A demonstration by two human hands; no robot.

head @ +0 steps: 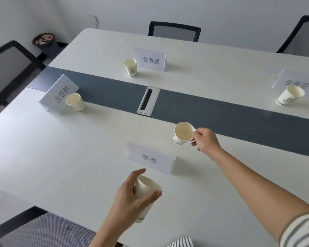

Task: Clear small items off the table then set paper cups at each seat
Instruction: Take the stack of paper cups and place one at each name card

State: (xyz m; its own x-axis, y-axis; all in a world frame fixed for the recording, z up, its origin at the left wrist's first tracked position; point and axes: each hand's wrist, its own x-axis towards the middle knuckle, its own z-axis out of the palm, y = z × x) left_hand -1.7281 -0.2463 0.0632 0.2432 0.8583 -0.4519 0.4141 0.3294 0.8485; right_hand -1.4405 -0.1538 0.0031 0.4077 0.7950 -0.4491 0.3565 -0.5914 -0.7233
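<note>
right hand pinches a paper cup by its rim, left hand wraps a cup stack; they look light and crushable, so go gentle.

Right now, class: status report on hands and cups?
Right hand pinching cup by rim. Left hand holding spare cup. Three seats set. Nothing blocking.
</note>
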